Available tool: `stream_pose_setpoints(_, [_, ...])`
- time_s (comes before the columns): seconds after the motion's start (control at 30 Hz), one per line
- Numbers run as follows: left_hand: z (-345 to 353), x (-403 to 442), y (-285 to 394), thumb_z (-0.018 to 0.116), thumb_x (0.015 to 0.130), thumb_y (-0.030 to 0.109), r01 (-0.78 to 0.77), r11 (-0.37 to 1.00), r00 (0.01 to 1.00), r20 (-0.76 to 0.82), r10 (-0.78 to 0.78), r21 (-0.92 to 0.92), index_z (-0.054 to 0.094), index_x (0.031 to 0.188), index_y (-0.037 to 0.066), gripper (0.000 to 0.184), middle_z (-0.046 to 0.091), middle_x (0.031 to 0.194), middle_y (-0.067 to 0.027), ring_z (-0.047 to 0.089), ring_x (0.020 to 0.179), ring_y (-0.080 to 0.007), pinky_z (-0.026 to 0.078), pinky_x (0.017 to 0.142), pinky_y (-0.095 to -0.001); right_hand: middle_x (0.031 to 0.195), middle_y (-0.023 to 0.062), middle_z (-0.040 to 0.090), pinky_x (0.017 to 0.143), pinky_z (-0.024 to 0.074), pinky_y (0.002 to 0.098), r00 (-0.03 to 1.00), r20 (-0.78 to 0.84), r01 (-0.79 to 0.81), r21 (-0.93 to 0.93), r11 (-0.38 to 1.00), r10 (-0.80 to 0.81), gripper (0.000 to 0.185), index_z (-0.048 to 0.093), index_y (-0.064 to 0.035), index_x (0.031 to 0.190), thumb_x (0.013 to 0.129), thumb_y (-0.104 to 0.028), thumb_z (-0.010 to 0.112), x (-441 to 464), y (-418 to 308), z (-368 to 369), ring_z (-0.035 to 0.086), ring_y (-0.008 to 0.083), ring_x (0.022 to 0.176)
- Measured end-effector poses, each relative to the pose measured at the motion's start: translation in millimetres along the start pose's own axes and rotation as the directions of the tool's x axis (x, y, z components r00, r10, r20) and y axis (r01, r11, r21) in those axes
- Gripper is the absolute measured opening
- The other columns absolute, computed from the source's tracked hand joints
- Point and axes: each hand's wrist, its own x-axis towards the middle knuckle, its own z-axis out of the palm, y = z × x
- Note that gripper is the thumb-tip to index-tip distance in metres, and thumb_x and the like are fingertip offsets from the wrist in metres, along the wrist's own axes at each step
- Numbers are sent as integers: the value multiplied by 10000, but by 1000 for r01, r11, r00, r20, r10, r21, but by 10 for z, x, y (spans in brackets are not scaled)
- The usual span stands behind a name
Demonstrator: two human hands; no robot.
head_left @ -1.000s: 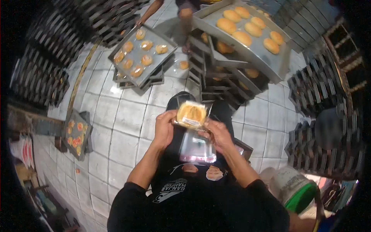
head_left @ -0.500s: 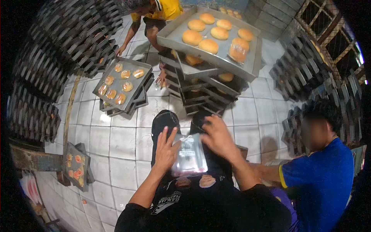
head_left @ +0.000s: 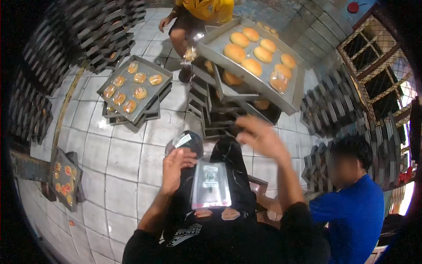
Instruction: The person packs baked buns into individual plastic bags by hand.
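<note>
A clear plastic bag (head_left: pixel 188 141) with a pale printed label is held up in my left hand (head_left: pixel 176 165), whose fingers are closed on its lower edge. A pile of similar clear bags (head_left: pixel 211 185) lies on my lap between both arms. My right hand (head_left: pixel 263 138) is raised in front of the stacked trays, blurred by motion, with its fingers stretched out and nothing visible in them. Beyond it, the top metal tray (head_left: pixel 292 99) carries several round buns (head_left: pixel 252 67). One bun in a clear bag (head_left: pixel 279 82) sits near that tray's right corner.
To the left, a tray (head_left: pixel 151 66) of bagged buns tops a small stack. Another tray (head_left: pixel 66 178) with topped buns is at far left. Tall tray stacks (head_left: pixel 48 61) line the walls. A person in blue (head_left: pixel 347 215) sits at my right; one in yellow (head_left: pixel 206 9) is opposite.
My left hand has lifted a bag off the lap pile. My right hand has moved forward, away from the pile. The person in yellow has straightened up, and my view has shifted.
</note>
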Motion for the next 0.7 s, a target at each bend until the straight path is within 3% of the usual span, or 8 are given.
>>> stream_pose_setpoints(0.07, [-85, 18, -203, 622, 1042, 231, 25, 997, 1000, 9, -25, -75, 657, 1053, -1, 234, 733, 941, -106, 715, 768, -163, 584, 715, -309, 1093, 133, 732, 807, 560, 330, 975, -209, 70, -61, 996, -81, 398, 671, -41, 1249, 951, -304, 701, 666, -49, -564, 706, 182, 967])
stream_pose_setpoints(0.1, [-81, 33, -301, 629, 1040, 261, 30, 999, 998, -55, -32, -29, 663, 1041, 0, 264, 732, 922, -113, 719, 776, -179, 584, 711, -308, 1085, 130, 740, 798, 560, 356, 959, -268, -67, 118, 991, 97, 417, 677, -66, 1261, 956, -350, 695, 1048, -150, -769, 711, 187, 931])
stream_pose_setpoints(0.2, [-42, 38, -250, 625, 1030, 197, 52, 999, 998, -24, -52, -14, 672, 1027, -22, 223, 738, 925, -148, 725, 800, -204, 591, 722, -321, 1066, 161, 741, 814, 547, 389, 961, -276, 15, 66, 998, 4, 466, 693, -29, 1234, 971, -413, 662, 2234, 541, -1083, 714, 244, 931])
stream_pose_setpoints(0.3, [-60, 58, -200, 617, 1022, 155, 61, 998, 997, -35, -61, -7, 674, 1065, -59, 225, 740, 945, -175, 728, 809, -224, 596, 733, -329, 1015, 213, 735, 834, 533, 418, 984, -175, -86, -263, 961, 40, 577, 717, 34, 1152, 957, -505, 650, 3041, 1149, -935, 707, 306, 922])
stream_pose_setpoints(0.37, [-56, 55, -240, 597, 1037, 161, 51, 999, 996, -72, -52, -14, 670, 1066, -63, 238, 737, 953, -179, 724, 800, -228, 594, 723, -326, 1139, 246, 714, 940, 518, 434, 922, -148, -387, -368, 845, 358, 637, 705, 45, 1180, 927, -539, 662, 3192, 1499, -770, 673, 336, 1059])
stream_pose_setpoints(0.53, [43, 47, -215, 561, 1061, 177, 12, 996, 998, -67, -6, 91, 629, 1090, -54, 243, 729, 930, -172, 718, 762, -224, 592, 699, -331, 1026, 246, 748, 781, 573, 481, 955, -233, -277, -495, 824, 181, 712, 768, 14, 971, 707, -647, 794, 3143, 980, -693, 734, 367, 930])
stream_pose_setpoints(0.57, [88, 64, -170, 545, 1067, 178, -6, 996, 995, -100, 15, 85, 609, 1089, -41, 229, 726, 917, -169, 716, 746, -224, 590, 690, -331, 803, 182, 732, 657, 540, 443, 968, -186, -235, -455, 859, 167, 643, 743, -5, 855, 710, -629, 800, 3079, 994, -607, 696, 310, 726])
stream_pose_setpoints(0.7, [-49, 154, -155, 518, 1083, 231, 68, 994, 989, -126, -79, -90, 574, 1081, 13, 225, 720, 972, -170, 717, 830, -239, 591, 719, -352, 1109, 181, 719, 859, 552, 385, 962, -270, -51, -49, 998, 36, 712, 629, 26, 1191, 732, -457, 880, 2722, 756, -540, 694, 272, 1004])
